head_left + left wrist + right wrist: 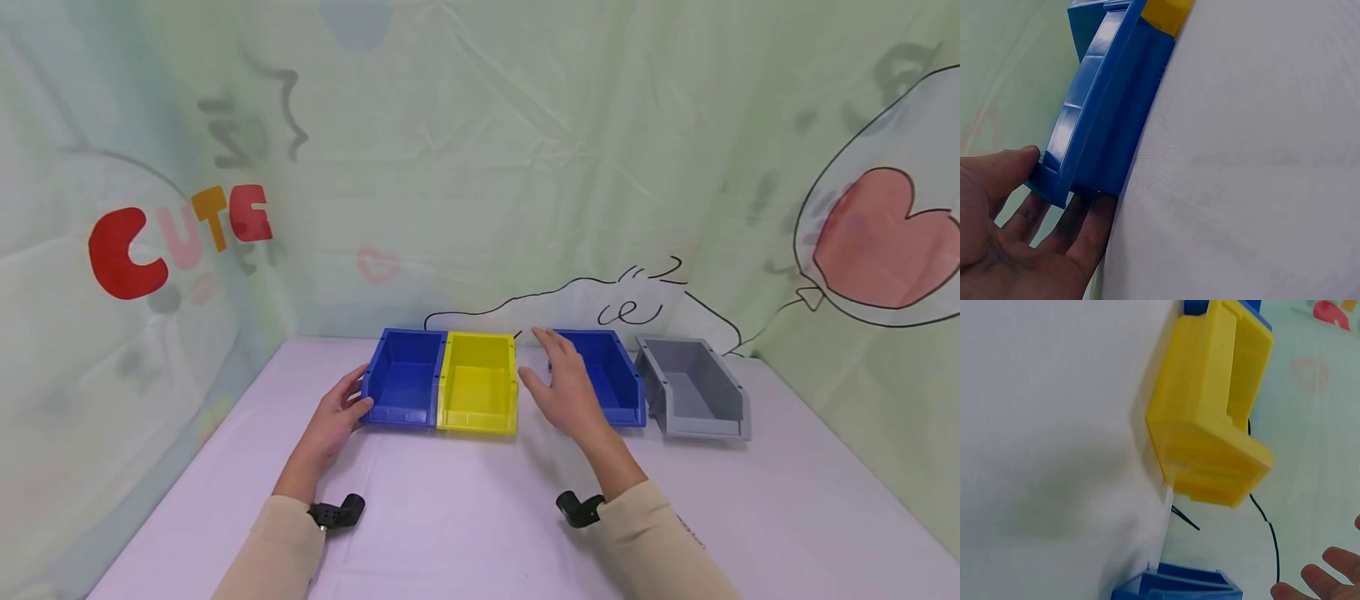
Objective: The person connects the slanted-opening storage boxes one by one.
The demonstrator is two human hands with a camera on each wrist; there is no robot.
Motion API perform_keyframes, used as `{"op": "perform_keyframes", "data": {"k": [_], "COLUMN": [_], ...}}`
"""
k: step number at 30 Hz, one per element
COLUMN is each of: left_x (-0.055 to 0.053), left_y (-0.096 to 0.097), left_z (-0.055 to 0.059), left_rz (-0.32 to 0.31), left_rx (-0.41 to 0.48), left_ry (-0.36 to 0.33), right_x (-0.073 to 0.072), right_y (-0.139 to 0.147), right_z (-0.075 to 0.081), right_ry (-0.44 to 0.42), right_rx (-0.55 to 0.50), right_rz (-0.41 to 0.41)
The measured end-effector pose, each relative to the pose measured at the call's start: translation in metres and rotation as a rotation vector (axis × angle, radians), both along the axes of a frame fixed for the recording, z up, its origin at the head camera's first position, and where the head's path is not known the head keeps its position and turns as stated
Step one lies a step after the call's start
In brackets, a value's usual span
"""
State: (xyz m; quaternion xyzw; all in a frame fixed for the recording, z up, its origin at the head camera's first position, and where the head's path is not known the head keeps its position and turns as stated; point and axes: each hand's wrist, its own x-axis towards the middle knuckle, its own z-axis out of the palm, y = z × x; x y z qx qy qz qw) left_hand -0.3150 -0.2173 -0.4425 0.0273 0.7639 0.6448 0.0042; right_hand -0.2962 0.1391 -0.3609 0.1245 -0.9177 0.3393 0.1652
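Side by side stand a blue storage bin (406, 375) and a yellow storage bin (480, 385), their walls touching. My left hand (335, 418) holds the blue bin at its left front corner. In the left wrist view, the thumb (1013, 164) lies at the rim of the blue bin (1110, 112), with the other fingers against its outer side. My right hand (566, 392) is raised with spread fingers between the yellow bin and a second blue bin (611, 375), holding nothing. Only its fingers (1322, 578) enter the right wrist view, apart from the yellow bin (1210, 406).
Right of the second blue bin stands a grey storage bin (697, 387), set close to it. All the bins rest on a pale cloth-covered table (450, 517). A printed curtain (480, 167) hangs behind and along both sides.
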Motion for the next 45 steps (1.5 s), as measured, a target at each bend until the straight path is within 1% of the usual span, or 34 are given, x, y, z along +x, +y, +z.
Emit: {"op": "perform_keyframes", "data": {"k": [7, 10, 15, 18, 23, 29, 37, 45], "left_x": [0.002, 0.002, 0.003, 0.002, 0.001, 0.002, 0.001, 0.0], "left_y": [0.0, 0.001, 0.0, 0.0, 0.0, 0.0, 0.001, 0.0], "left_z": [0.001, 0.002, 0.002, 0.001, -0.001, 0.001, 0.0, -0.002], "left_rz": [0.001, 0.002, 0.008, 0.008, 0.003, 0.0, 0.001, 0.003], "left_rx": [0.006, 0.001, 0.004, 0.009, 0.011, -0.004, -0.004, 0.001], "left_ry": [0.004, 0.002, 0.0, -0.002, -0.006, -0.001, -0.003, -0.001], "right_x": [-0.001, -0.001, -0.002, -0.003, -0.004, -0.004, -0.011, -0.018], "right_y": [0.022, 0.031, 0.046, 0.055, 0.069, 0.084, 0.098, 0.108], "right_z": [0.003, 0.003, -0.002, -0.005, -0.004, -0.007, -0.017, -0.027], "right_ry": [0.0, 0.015, 0.024, 0.023, -0.001, -0.014, -0.102, -0.184], "right_rx": [-0.023, -0.029, -0.062, -0.078, -0.065, -0.064, -0.071, -0.089], "right_rz": [-0.032, -0.049, -0.063, -0.094, -0.142, -0.178, -0.247, -0.26]}}
